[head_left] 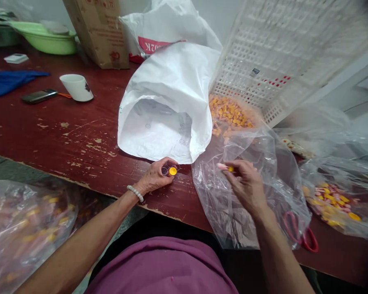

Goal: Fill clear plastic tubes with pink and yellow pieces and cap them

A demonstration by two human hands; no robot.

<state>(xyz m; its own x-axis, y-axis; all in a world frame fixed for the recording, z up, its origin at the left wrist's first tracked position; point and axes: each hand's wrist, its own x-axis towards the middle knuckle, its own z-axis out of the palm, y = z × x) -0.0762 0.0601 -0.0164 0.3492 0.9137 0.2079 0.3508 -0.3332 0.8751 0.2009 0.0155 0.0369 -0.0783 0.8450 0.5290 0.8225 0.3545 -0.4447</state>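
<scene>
Grasping round yellow pc (172,171), L hand (155,175) is just in front of white sack (171,77); R hand (245,181), off sack's near R corner, pinches small pink-&-yellow pc (223,167).

We can't ID the yellow-centred piece (173,171) in the L hand (156,176): too small, & the grip hides part. R hand (245,181) is a bit blurred & covers some of the pink piece (223,166). Carton (106,41) & white crate (263,53) run off the top edge; carton's print we can't read. Blue cloth (12,83) & lower-L bag (27,228) cut by L edge, bag's contents blurred. We can't see what the red loops (310,241), partly under clear plastic (230,212), belong to.
</scene>
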